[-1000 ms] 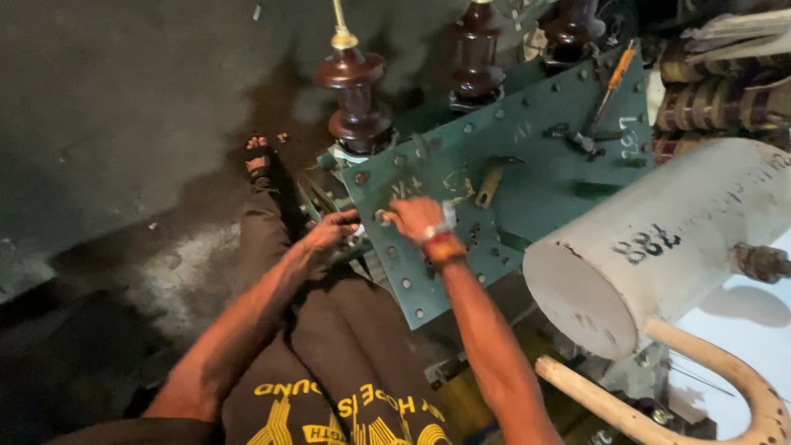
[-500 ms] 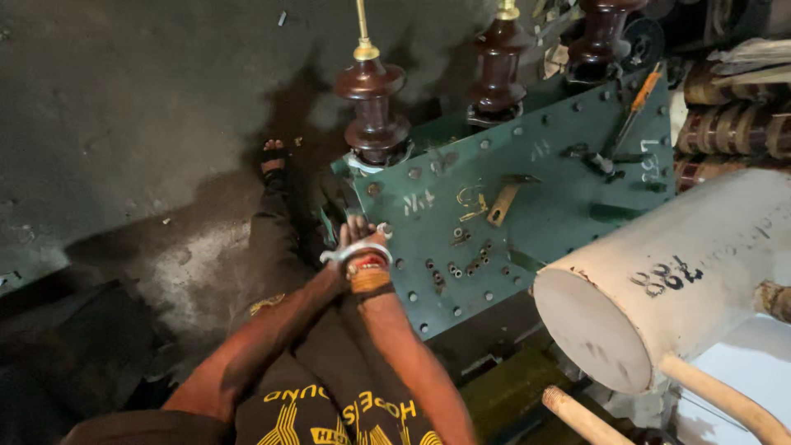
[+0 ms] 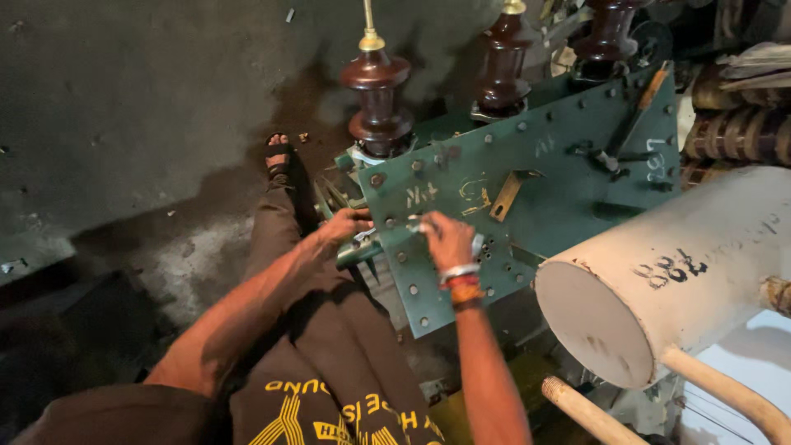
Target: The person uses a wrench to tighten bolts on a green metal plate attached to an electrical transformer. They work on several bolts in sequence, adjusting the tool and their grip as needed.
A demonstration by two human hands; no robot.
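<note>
The green cover plate (image 3: 527,206) lies tilted ahead of us, its bolted near edge running between both our hands. Our left hand (image 3: 346,224) curls at that edge's left end, seemingly gripping something beneath, though we cannot tell what. Just to its right, our right hand (image 3: 449,241) closes around a small metal tool (image 3: 412,227) pointing leftward; its tip is hidden.

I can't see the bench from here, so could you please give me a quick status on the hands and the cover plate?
Left hand gripping the edge of the green plate. Right hand on a bolt there, tool unclear. Brown insulator just behind; nothing blocking.
</note>
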